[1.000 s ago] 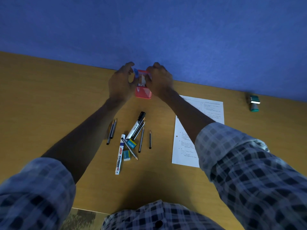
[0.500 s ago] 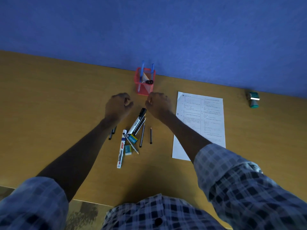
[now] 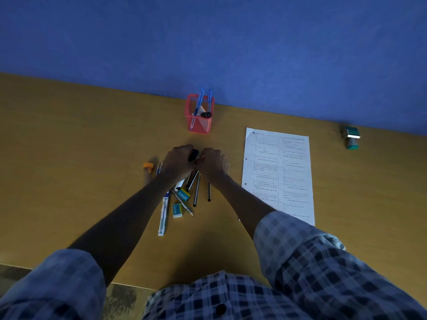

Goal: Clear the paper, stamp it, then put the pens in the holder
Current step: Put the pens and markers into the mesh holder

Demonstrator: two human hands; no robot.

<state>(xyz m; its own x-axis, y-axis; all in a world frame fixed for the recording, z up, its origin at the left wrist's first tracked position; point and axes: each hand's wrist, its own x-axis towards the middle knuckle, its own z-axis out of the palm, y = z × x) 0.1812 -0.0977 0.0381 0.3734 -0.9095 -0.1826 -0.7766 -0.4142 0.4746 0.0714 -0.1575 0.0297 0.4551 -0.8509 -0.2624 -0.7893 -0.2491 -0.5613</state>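
Observation:
A red mesh holder [image 3: 199, 122] stands by the blue wall with two blue pens and a black-capped item in it. Below it my left hand [image 3: 179, 163] and my right hand [image 3: 214, 163] meet, knuckles up, over the top of a pile of pens. My left fingers curl around a black-capped marker [image 3: 193, 155], whose cap shows between the hands. My right hand covers the upper ends of thin black pens [image 3: 196, 191]; its grip is hidden. The printed paper [image 3: 279, 174] lies to the right. The green stamp [image 3: 351, 137] stands at the far right.
In the pile lie a long white marker [image 3: 163, 213], two teal erasers [image 3: 184, 194], a pencil [image 3: 183, 203] and a lone black pen [image 3: 209, 192]. An orange-capped item [image 3: 147, 168] lies left of my left hand. The desk's front edge runs near my body.
Both hands left the holder and came back toward me, dropping onto the pen pile. They now close together around the marker's cap. The orange-capped item has come into sight.

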